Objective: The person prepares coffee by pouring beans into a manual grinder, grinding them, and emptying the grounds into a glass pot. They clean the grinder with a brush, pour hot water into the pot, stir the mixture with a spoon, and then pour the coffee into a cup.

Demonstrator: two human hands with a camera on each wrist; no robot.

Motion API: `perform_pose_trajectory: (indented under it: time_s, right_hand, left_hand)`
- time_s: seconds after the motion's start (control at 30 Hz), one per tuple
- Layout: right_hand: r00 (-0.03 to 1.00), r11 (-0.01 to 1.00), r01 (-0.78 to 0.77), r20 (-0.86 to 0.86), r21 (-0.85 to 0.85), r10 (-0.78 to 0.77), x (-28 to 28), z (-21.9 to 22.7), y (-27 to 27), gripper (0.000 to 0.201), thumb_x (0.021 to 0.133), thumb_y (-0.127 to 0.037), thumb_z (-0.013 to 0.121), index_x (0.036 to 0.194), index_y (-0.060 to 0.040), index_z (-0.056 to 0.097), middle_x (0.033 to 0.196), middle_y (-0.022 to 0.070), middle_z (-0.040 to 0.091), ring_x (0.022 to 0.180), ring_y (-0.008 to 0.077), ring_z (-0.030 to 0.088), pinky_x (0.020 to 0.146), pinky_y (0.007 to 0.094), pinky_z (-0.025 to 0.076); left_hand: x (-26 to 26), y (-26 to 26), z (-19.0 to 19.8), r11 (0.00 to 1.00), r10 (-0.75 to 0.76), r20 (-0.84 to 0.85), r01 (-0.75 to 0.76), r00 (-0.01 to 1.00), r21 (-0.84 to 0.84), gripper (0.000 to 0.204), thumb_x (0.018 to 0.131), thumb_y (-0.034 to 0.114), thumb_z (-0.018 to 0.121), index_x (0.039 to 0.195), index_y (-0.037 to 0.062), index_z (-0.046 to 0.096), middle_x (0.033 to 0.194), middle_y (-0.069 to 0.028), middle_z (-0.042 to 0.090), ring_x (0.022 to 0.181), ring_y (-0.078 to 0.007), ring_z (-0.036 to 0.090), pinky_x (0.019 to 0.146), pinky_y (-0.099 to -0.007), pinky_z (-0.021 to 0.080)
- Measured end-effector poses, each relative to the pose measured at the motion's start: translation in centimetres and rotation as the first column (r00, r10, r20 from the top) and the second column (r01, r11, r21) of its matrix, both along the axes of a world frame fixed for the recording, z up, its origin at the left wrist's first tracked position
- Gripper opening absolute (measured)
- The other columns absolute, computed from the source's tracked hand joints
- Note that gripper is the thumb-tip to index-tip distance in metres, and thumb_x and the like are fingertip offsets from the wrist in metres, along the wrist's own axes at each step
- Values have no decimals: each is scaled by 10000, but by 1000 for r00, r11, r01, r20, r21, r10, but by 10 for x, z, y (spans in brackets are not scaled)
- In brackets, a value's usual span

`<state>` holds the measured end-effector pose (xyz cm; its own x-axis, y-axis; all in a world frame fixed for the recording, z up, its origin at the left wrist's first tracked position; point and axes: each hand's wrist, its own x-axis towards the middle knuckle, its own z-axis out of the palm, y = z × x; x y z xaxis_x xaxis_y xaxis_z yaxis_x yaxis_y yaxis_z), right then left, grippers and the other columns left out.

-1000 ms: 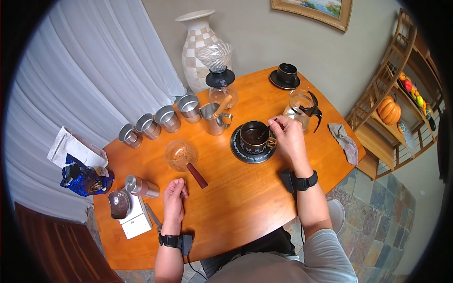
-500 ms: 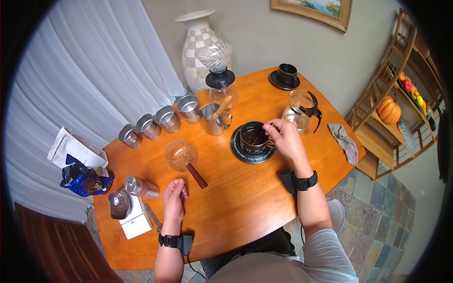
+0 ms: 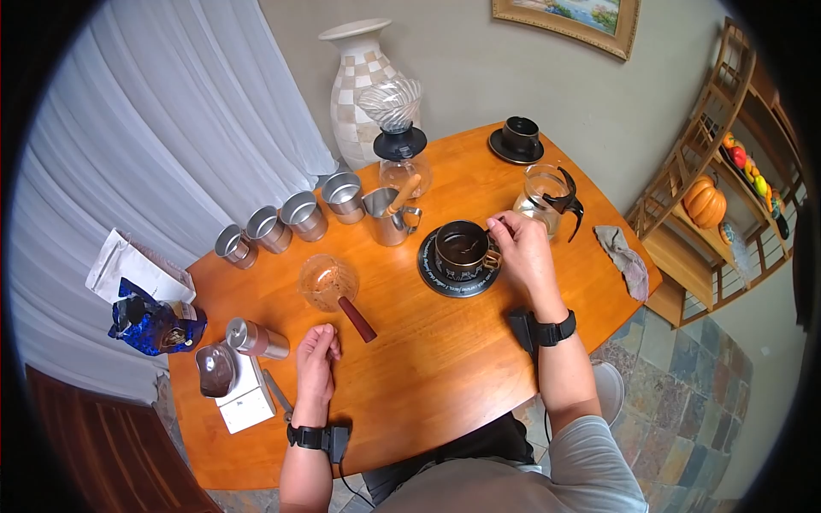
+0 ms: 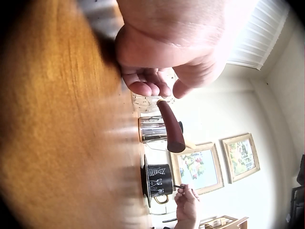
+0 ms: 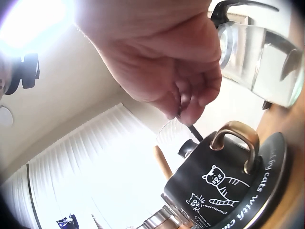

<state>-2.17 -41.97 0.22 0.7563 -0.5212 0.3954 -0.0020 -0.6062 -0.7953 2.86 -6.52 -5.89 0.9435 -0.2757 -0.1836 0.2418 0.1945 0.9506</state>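
My right hand point(image 3: 523, 248) pinches the thin handle of a dark spoon point(image 5: 195, 132) between thumb and fingertips. The spoon slants into a black cup point(image 5: 209, 174) with a gold handle and white cat drawings; its lower end is hidden inside. Dark liquid shows in the cup, which stands on a black saucer point(image 3: 432, 278) with white lettering. Loosely curled and holding nothing, my left hand point(image 3: 316, 363) rests on the table near the front left. Just beyond its fingers lies the dark red handle point(image 3: 357, 319) of a clear glass vessel point(image 3: 328, 282) with brown residue.
Behind the cup stand a steel pitcher point(image 3: 389, 224) with a wooden-handled tool and a glass carafe point(image 3: 540, 195). Several steel canisters point(image 3: 304, 218) line the far left edge. A grinder point(image 3: 256, 339), white scale point(image 3: 248, 402) and blue bag point(image 3: 158, 325) sit left. A grey cloth point(image 3: 623, 261) lies right.
My right hand shifts a little left over the cup with the spoon, then back right to about where it was. My left hand stays in place.
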Motion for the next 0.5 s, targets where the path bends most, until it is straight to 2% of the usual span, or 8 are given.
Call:
perform_pose_trajectory:
  time_s: [0.03,0.1,0.23,0.3,0.33,0.4,0.43,0.5]
  right_hand:
    - [1000,1000,-1,0,-1,1,0,1,0,200,888,-141,651,895,57,671,744,190,659,650,290,642,618,367,496]
    - [1000,989,25,14,-143,-23,-1,1,-1,184,891,-126,639,914,53,670,770,202,653,679,314,644,634,385,495]
    - [1000,991,-14,25,-131,17,1,-2,-1,173,889,-117,636,921,50,669,800,203,659,717,328,647,659,385,501]
    - [991,990,-131,-11,-53,131,3,-6,-2,170,887,-113,633,919,50,669,833,193,672,745,314,655,677,375,505]
    - [992,990,-130,-11,-54,129,4,-9,-4,170,887,-113,633,919,50,669,833,193,672,745,314,655,677,375,505]
    - [979,979,-203,-23,-1,203,4,-15,-5,193,928,-145,624,942,42,669,759,82,678,684,152,637,630,280,511]
    - [979,979,-203,-22,-2,203,3,-12,-4,193,928,-145,624,942,42,669,759,82,678,684,152,637,630,280,511]
    - [977,972,-182,-85,148,196,1,-6,-1,194,913,-148,622,921,37,680,734,117,679,648,194,641,615,321,500]
  left_hand:
    - [0,0,1,1000,0,2,0,1000,8,173,990,218,553,911,66,576,714,27,505,637,-68,447,592,-199,357]
    - [0,0,0,1000,-1,2,1,1000,5,173,990,219,553,911,67,576,715,28,504,640,-68,446,594,-199,357]
    - [0,0,0,1000,-1,-3,1,1000,5,172,988,225,557,919,68,577,717,29,503,647,-67,444,599,-199,355]
    - [0,0,0,1000,-2,-3,2,1000,6,172,987,226,559,924,68,578,718,29,502,647,-66,444,598,-199,354]
    - [0,0,0,1000,-3,-2,3,1000,7,171,987,227,560,928,68,579,718,30,502,647,-66,444,598,-199,354]
    - [0,0,0,1000,-1,-2,1,1000,7,170,987,227,560,928,68,578,718,30,503,646,-65,445,597,-199,354]
    - [0,0,0,1000,1,-2,-1,1000,8,169,987,226,559,929,69,577,718,29,504,645,-65,446,596,-199,355]
    - [0,0,0,1000,-1,-3,1,1000,4,169,987,225,558,927,69,577,719,30,505,644,-64,446,595,-199,355]
